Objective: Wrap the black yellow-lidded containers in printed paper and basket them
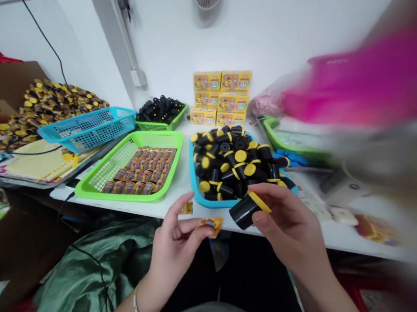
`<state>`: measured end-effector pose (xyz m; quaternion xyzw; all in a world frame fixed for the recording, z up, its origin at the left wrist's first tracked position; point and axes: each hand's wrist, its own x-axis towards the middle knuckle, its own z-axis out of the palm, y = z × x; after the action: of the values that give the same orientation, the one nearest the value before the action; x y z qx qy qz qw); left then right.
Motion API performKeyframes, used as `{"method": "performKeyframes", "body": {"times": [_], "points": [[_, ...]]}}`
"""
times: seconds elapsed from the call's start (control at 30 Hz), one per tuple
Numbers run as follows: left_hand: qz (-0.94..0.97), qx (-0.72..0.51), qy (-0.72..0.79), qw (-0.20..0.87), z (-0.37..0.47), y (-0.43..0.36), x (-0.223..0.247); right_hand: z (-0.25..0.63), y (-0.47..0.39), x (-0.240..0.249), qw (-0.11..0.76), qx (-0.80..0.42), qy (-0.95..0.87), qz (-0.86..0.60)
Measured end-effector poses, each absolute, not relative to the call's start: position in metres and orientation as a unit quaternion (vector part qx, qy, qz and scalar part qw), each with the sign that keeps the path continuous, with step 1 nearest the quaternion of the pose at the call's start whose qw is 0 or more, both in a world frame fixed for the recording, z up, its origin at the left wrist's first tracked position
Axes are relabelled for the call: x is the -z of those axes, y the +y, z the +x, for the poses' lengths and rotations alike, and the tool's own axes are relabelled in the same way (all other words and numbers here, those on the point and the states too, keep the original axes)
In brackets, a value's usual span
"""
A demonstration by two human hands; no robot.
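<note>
My right hand grips a small black canister with a yellow lid, tilted so that its dark end points left. Pinched between thumb and fingers of my left hand is a small yellow printed label, partly curled. The label and the canister are close together but apart, above the table's front edge. Just behind them sits a blue basket heaped with black canisters with yellow lids. To its left, a green basket holds rows of labelled canisters lying on their sides.
Yellow printed boxes are stacked against the wall. An empty-looking blue basket and a large pile of labelled canisters lie at left. Another green basket holds black pieces. A blurred pink object fills the right side.
</note>
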<state>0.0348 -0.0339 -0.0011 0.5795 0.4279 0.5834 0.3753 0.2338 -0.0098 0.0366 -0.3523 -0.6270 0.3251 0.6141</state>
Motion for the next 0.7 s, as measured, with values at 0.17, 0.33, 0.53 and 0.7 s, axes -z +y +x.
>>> {"method": "performKeyframes", "body": {"times": [0.17,0.33,0.53,0.7], "points": [[0.678,-0.559,0.34,0.334,0.035,-0.041,0.005,0.228,-0.015,-0.049,0.604,-0.343,-0.624,-0.356],[0.718,-0.562,0.317,0.261,0.036,-0.04,-0.002,0.222,-0.019,-0.053,0.573,-0.377,-0.645,-0.336],[0.694,-0.573,0.3,0.317,0.035,-0.042,-0.006,0.222,-0.015,-0.046,0.55,-0.384,-0.658,-0.342],[0.648,-0.597,0.289,0.374,0.037,-0.049,-0.012,0.228,-0.014,-0.04,0.533,-0.363,-0.682,-0.346]]}}
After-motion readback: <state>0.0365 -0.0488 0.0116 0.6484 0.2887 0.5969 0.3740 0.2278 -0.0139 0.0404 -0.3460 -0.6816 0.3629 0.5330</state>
